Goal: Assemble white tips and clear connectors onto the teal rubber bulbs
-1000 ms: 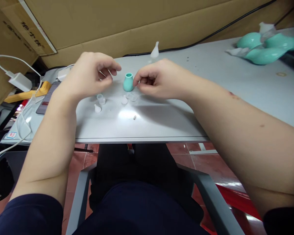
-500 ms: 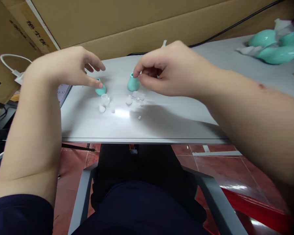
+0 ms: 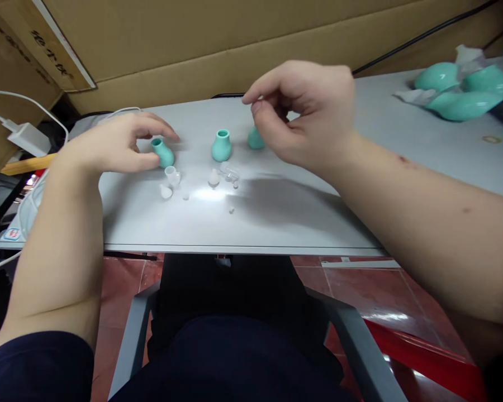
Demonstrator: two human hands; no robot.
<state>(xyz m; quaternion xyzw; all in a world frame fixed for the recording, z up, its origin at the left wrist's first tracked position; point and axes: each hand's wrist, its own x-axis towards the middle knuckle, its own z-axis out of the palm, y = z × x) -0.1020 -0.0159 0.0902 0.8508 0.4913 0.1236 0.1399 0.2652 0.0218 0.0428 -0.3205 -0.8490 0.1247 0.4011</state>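
My left hand (image 3: 128, 144) arches over the left side of the table, fingers apart. Its thumb is at the side of a small mint-green vase-shaped pot (image 3: 163, 153) with an open mouth. Another such pot (image 3: 222, 147) stands upright in the middle. Partly behind my right hand (image 3: 304, 114) is a third mint-green piece (image 3: 255, 138). The right hand is raised above the table, thumb and forefinger brought together; anything between them is too small to make out. In front of the pots lie a translucent cup (image 3: 172, 176), white caps (image 3: 213, 178) and clear plastic parts (image 3: 229, 172).
Large mint-green glossy pieces with white wrapping (image 3: 461, 92) lie at the back right. A cardboard wall (image 3: 193, 50) rises behind the table (image 3: 276, 231). A white charger (image 3: 29, 138) with its cable is at the left. A tiny white bit (image 3: 231, 210) lies near the front edge.
My right hand has moved away from the middle pot, up and to the right, leaving its mouth uncovered. My left thumb has shifted from the left pot's top to its side.
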